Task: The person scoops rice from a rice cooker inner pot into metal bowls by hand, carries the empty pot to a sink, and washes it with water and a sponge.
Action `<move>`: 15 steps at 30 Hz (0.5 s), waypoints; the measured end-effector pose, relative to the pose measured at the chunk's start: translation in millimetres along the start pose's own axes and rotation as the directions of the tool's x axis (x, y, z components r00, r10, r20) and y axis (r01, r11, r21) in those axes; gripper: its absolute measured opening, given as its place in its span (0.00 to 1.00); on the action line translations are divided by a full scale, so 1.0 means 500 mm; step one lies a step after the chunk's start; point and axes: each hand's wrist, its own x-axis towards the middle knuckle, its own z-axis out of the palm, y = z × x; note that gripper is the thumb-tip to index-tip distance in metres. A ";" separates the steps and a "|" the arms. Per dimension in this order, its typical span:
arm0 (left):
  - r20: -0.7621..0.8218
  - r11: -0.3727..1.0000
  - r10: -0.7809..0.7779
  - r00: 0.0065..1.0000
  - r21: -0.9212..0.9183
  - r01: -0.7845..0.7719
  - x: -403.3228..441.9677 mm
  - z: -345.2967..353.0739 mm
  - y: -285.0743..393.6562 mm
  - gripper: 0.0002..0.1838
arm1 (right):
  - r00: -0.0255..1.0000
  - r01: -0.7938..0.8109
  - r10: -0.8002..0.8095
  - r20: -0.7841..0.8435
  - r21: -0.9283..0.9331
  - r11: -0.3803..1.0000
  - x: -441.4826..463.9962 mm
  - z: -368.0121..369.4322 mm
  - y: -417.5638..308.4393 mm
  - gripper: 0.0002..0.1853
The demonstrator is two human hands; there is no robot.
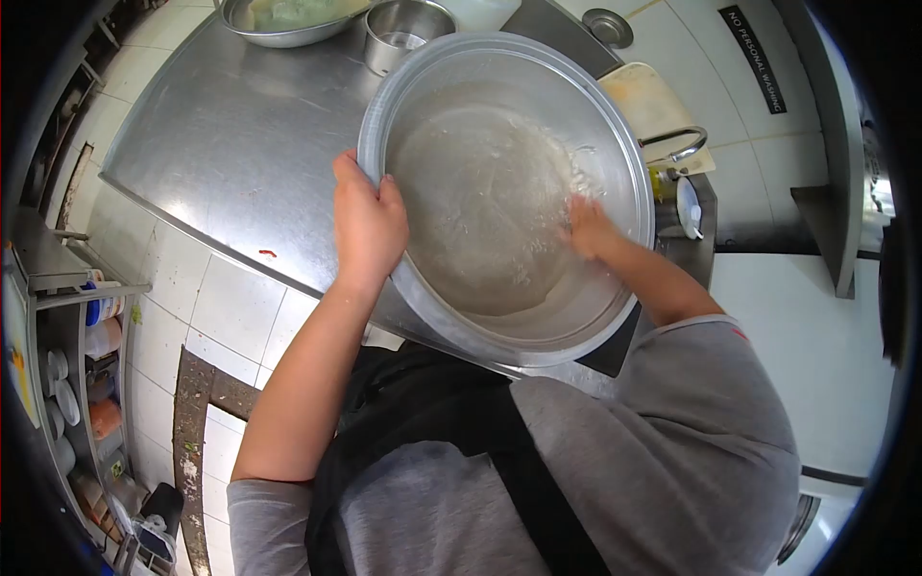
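Observation:
A large round metal pot (379, 115) is tilted toward me at the table's edge, with cloudy water (480, 192) inside. My left hand (370, 226) is closed on the pot's left rim, thumb on the inner side. Inside the pot, my right hand (591, 230) is at the right part of the water, where small splashes and bubbles show. Motion blurs its fingers, and whether they hold anything is not visible.
The pot overlaps a steel table (240, 125). Behind it stand a smaller metal pot (403, 38) and a metal bowl (288, 36) with something pale green. A faucet (677, 144) and cutting board (653, 101) are at right; a shelf rack (82, 298) stands left.

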 end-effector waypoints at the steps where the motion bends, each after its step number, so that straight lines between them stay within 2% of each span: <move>1: -0.007 1.000 0.003 1.000 -0.028 -0.003 0.001 0.003 -0.004 0.21 | 0.967 0.137 -0.120 0.225 -0.063 0.989 -0.070 -0.041 -0.040 0.33; 2: -0.013 0.999 0.004 1.000 -0.054 -0.005 0.001 0.006 -0.008 0.21 | 0.869 0.283 -0.216 0.445 -0.089 0.955 -0.131 -0.087 -0.096 0.33; 4: -0.016 0.999 0.004 1.000 -0.043 -0.005 0.001 0.007 -0.010 0.22 | 0.811 0.226 -0.390 0.437 0.380 0.897 -0.191 -0.071 -0.182 0.31; 5: -0.033 1.000 0.012 0.999 -0.027 -0.013 0.001 0.007 -0.010 0.22 | 0.810 0.217 -0.387 0.440 0.387 0.896 -0.201 -0.108 -0.224 0.31; 6: -0.025 1.000 0.015 1.000 -0.027 -0.016 0.001 0.006 -0.010 0.22 | 0.797 0.105 -0.438 0.416 0.618 0.779 -0.219 -0.185 -0.268 0.29; 8: -0.018 0.995 0.019 1.000 -0.093 -0.021 0.003 0.004 -0.010 0.21 | 0.792 -0.127 -0.519 0.322 0.918 0.375 -0.235 -0.306 -0.342 0.24; 10: -0.013 0.997 0.032 0.999 -0.076 -0.033 0.004 0.004 -0.008 0.21 | 0.892 0.201 -0.451 0.014 0.882 0.426 -0.161 -0.285 -0.384 0.19; 11: -0.012 0.997 0.039 0.999 -0.062 -0.039 0.005 0.002 -0.009 0.21 | 0.889 0.211 -0.459 0.005 0.884 0.418 -0.143 -0.275 -0.384 0.19; 12: -0.014 0.998 0.041 0.999 -0.047 -0.042 0.006 0.001 -0.011 0.21 | 0.860 0.479 -0.441 -0.256 0.704 0.524 -0.129 -0.265 -0.379 0.20; 13: -0.019 0.998 0.059 0.998 -0.019 -0.060 0.006 0.002 -0.014 0.21 | 0.745 0.659 -0.450 -0.493 0.436 0.613 -0.115 -0.249 -0.371 0.22; 14: -0.023 0.997 0.075 0.997 0.008 -0.074 0.005 0.002 -0.017 0.21 | 0.740 0.665 -0.452 -0.498 0.442 0.602 -0.099 -0.218 -0.348 0.22; 15: -0.022 0.997 0.071 0.997 0.021 -0.071 0.005 0.001 -0.016 0.21 | 0.596 0.742 -0.526 -0.606 0.166 0.650 -0.083 -0.176 -0.308 0.24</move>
